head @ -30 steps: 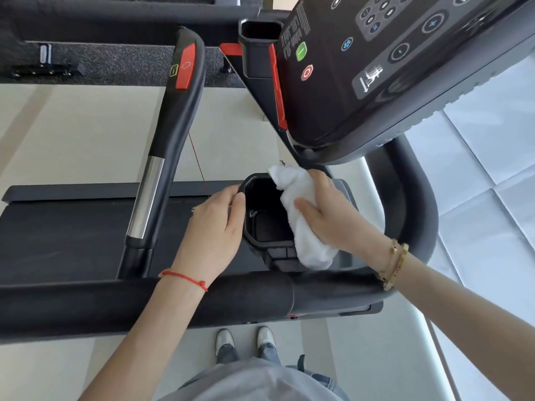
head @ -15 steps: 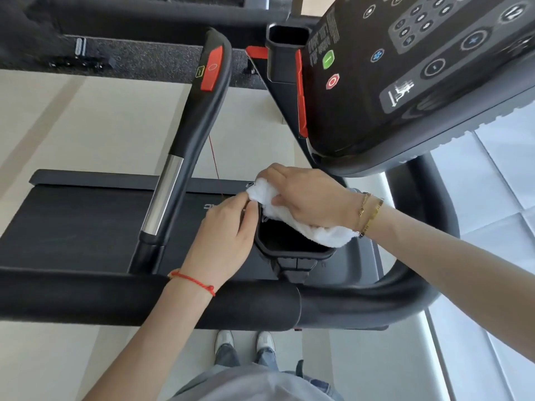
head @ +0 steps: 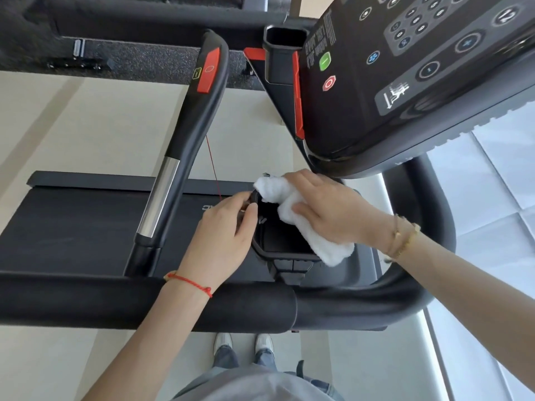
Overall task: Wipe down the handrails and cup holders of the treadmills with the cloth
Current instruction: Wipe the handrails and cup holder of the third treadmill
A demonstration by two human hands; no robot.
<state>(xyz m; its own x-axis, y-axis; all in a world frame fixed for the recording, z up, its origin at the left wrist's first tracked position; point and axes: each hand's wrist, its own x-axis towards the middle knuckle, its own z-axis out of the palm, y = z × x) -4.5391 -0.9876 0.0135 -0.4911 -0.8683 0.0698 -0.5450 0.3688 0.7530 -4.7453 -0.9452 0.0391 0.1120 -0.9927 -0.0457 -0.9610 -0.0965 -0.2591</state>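
A black cup holder (head: pixel 282 241) hangs under the treadmill console, just beyond the thick black handrail (head: pixel 144 302) that crosses the frame. My left hand (head: pixel 223 238) grips the holder's left rim, thumb and fingers curled on the edge. A white cloth (head: pixel 307 224) lies over the holder's right rim, and my right hand (head: pixel 333 209) presses down on it with the fingers wrapped around it. The cloth hides most of the right rim.
The black console (head: pixel 405 82) with its buttons overhangs at upper right. A second cup holder (head: pixel 282 53) sits at the top. An inner grip bar (head: pixel 185 146) with a chrome section and red button runs down the left. The treadmill belt (head: pixel 72 227) lies below.
The cloth and my right hand slid from the holder's top-left rim to its right rim. My left hand stays on the left rim. The view dipped slightly.
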